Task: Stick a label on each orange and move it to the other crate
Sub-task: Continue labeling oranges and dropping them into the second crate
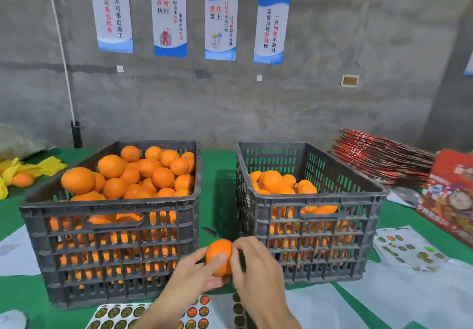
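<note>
On the far left I see a loose orange (pixel 23 179) lying among yellow foam nets (pixel 30 168) on the green table (pixel 217 175), apart from the work, probably set aside. Next comes the left crate (pixel 112 226), heaped past its rim with oranges; some of the top fruit seem to carry a small mark, though it is too small for me to call it a label, so I cannot say from fullness alone which crate feeds which. Just in front of it lies a sticker sheet (pixel 115 312), kept near so a label is a short reach away. Between the crates, low and close to me, my left hand (pixel 194 272) cradles the orange in hand (pixel 219 257) from below with the thumb over its front, steadying it so the skin faces the other hand. My right hand (pixel 253 264) meets the fruit's right side with fingertips pinched together against it, which I judge to be pressing a label on; the label itself is hidden. The right crate (pixel 309 216) is less full, with room to receive fruit. A second sticker sheet (pixel 407 249) lies beyond it, then stacked red cartons (pixel 378 159).
</note>
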{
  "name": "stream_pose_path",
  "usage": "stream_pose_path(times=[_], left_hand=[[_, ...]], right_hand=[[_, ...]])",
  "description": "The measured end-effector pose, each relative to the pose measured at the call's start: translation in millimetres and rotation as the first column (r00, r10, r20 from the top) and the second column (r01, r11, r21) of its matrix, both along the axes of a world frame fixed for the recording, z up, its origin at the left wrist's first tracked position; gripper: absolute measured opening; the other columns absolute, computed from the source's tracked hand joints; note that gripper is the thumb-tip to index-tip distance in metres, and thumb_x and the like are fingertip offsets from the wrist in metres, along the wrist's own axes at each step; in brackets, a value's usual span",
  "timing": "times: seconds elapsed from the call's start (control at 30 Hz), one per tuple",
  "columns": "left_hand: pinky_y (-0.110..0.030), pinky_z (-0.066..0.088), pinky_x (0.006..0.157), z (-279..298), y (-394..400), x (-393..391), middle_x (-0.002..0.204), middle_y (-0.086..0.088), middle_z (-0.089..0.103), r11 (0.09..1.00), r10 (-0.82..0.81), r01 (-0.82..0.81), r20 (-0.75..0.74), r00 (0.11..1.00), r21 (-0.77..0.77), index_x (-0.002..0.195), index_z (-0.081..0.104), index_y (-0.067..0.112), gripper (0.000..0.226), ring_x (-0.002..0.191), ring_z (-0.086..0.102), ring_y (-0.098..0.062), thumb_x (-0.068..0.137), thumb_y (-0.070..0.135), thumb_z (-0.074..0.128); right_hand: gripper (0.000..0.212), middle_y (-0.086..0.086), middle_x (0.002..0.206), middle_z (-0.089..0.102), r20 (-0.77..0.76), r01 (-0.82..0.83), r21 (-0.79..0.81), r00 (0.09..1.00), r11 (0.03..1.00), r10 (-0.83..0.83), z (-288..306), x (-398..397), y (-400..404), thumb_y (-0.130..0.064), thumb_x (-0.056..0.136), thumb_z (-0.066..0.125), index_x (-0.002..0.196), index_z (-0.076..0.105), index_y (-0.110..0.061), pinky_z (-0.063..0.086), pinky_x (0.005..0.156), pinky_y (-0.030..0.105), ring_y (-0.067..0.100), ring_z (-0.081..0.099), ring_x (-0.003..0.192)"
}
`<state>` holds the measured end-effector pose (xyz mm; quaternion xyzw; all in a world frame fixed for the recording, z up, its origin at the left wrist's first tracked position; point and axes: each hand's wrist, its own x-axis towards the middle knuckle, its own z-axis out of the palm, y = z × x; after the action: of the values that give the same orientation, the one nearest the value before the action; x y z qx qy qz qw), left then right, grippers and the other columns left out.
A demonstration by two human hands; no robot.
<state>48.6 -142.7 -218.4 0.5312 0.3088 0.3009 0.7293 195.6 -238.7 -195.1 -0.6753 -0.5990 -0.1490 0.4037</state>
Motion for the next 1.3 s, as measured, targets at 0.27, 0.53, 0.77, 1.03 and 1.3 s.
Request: stream_pose_path(times=[0.27,0.53,0.77,1.03,1.3], left_hand=[[-0.023,0.062,0.069,120,3,37,0.093,0.013,0.079,0.925,0.154,-0.148,0.011,0.988,0.351,0.105,0.065,0.035,0.047,0.09,0.078,-0.016,0.066,0.058,0.079],[-0.03,0.054,0.101,169,27,65,0.117,0.02,0.074,0.726,0.082,0.069,-0.186,0.979,0.684,0.141,0.054,0.04,0.073,0.11,0.069,0.001,0.078,0.075,0.06],[-0.035,0.051,0.1,167,87,-22,0.121,0.005,0.072,0.455,0.546,0.067,-0.338,0.767,0.888,0.122,0.07,0.021,0.025,0.114,0.065,-0.013,0.101,0.034,0.064],[-0.037,0.045,0.096,184,144,-86,0.131,0.005,0.053,0.843,0.288,0.403,-0.931,0.222,0.357,0.129,0.062,0.027,0.047,0.114,0.054,-0.024,0.091,0.056,0.067],[-0.044,0.048,0.097,164,185,-69,0.166,-0.004,0.027,0.89,0.2,0.418,-0.98,0.003,0.182,0.162,0.02,0.024,0.109,0.135,0.049,-0.032,0.078,0.073,0.069]], right_hand=[[0.066,-0.007,0.163,0.035,0.135,-0.035,0.03,0.99,0.999,0.031,72,16,9,-0.048,0.1,0.046,0.158,0.033,-0.02,0.032,0.114,0.018,0.008,0.04,0.144],[0.068,0.001,0.137,0.061,0.016,0.202,0.102,0.979,0.974,-0.205,133,74,17,-0.049,0.094,0.066,0.148,0.04,-0.018,0.055,0.068,0.04,0.027,0.071,0.096],[0.05,0.011,0.161,0.038,-0.027,0.302,-0.012,0.953,0.953,-0.302,132,116,31,-0.006,0.097,0.062,0.146,0.052,-0.006,0.055,0.087,0.053,0.044,0.063,0.118],[0.029,-0.001,0.115,0.074,0.203,-0.039,0.354,0.978,0.934,-0.037,112,56,71,-0.008,0.089,0.071,0.118,0.073,-0.012,0.052,0.073,0.02,0.016,0.07,0.09],[0.023,-0.014,0.102,0.072,0.244,-0.21,0.281,0.959,0.936,0.143,73,24,78,-0.02,0.091,0.062,0.113,0.072,-0.02,0.032,0.074,0.01,0.003,0.053,0.077]])
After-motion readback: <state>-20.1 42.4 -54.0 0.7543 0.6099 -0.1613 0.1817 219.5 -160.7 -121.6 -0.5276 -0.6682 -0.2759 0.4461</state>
